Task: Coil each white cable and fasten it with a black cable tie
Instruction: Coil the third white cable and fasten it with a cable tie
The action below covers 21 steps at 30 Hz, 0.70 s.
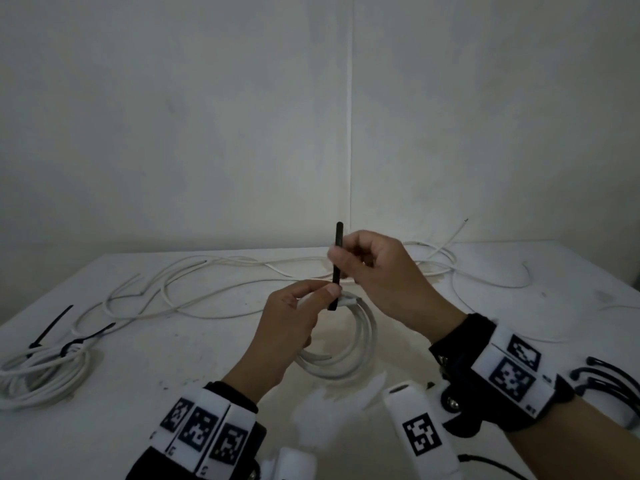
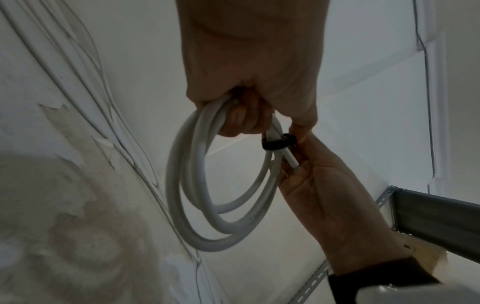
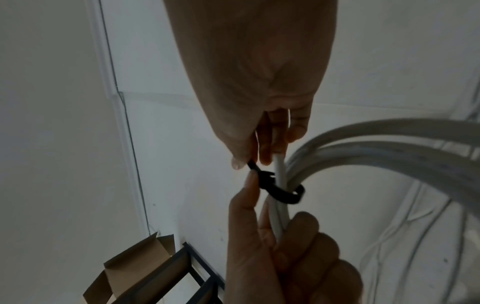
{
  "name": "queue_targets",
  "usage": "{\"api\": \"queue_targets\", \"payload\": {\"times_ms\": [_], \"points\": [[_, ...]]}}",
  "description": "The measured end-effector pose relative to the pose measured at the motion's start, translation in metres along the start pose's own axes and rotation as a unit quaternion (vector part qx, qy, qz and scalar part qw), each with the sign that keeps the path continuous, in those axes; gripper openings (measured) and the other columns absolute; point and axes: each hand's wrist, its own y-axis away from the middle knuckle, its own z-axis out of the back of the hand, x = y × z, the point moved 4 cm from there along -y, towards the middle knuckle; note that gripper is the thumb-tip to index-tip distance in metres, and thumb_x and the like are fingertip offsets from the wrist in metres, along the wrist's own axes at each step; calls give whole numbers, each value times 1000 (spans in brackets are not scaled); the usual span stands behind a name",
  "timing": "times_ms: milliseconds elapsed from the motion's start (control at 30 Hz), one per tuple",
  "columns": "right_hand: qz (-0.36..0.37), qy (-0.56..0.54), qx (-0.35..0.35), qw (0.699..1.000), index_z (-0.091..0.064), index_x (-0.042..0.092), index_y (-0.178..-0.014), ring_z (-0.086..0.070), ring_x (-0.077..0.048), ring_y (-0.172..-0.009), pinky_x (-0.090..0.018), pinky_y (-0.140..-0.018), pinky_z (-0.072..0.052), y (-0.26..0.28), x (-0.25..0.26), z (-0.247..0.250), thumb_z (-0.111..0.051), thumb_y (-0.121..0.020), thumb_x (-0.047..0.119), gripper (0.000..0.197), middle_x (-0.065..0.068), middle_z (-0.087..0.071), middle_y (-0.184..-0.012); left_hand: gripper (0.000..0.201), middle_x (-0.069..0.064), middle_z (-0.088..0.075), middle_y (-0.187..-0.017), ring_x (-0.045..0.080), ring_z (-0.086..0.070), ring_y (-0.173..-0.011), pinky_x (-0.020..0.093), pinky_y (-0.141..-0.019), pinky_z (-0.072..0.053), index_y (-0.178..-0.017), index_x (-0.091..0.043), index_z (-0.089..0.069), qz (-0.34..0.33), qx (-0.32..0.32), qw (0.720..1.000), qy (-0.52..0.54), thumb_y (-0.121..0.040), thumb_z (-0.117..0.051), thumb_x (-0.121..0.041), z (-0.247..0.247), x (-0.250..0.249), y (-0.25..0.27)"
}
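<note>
The left hand (image 1: 291, 317) grips the coiled cable (image 1: 349, 344) above the counter (image 1: 485, 327) while the right hand (image 1: 377, 271) pinches the cable tie (image 1: 336, 261), its tail pointing upright, loose cables (image 1: 207, 289) lying behind.

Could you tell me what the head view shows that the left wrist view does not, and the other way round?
Only the head view shows the free tail of the black cable tie standing upright in the right hand, the tied bundle at the table's left, the loose cables and spare ties. Only the left wrist view shows the tie's loop closed round the strands, a cable end poking past it, and a metal shelf frame. Both show the left hand gripping the white coil in the air.
</note>
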Motion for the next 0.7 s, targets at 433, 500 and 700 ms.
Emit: {"api": "queue_targets", "payload": {"times_ms": [433, 500, 700], "points": [[61, 40, -88, 993, -49, 4, -75, -56, -39, -64, -46, -61, -50, 4, 7, 1, -54, -90, 12, 18, -19, -58, -63, 21, -17, -47, -34, -4, -44, -35, 4, -42, -30, -70, -16, -65, -59, -5, 998, -24, -89, -55, -13, -9, -9, 8], [41, 28, -96, 994, -49, 1, -73, -53, -41, -61, -49, -61, -51, 1, 4, -1, -55, -90, 11, 20, -22, -56, -62, 21, -17, -47, -34, -5, -45, -36, 4, -42, -31, -72, -14, -65, -55, -4, 998, -25, -90, -54, -13, -8, -10, 9], [-41, -25, -26, 999, -52, 13, -70, -55, -12, -44, -26, -48, -51, -4, -8, -6, -55, -90, 15, 21, 2, -57, -49, 30, -10, -33, -38, 7, -27, -37, 18, -39, -26, -62, -19, -65, -11, -5, 999, -29, -88, -56, -29, 1, 3, 3]]}}
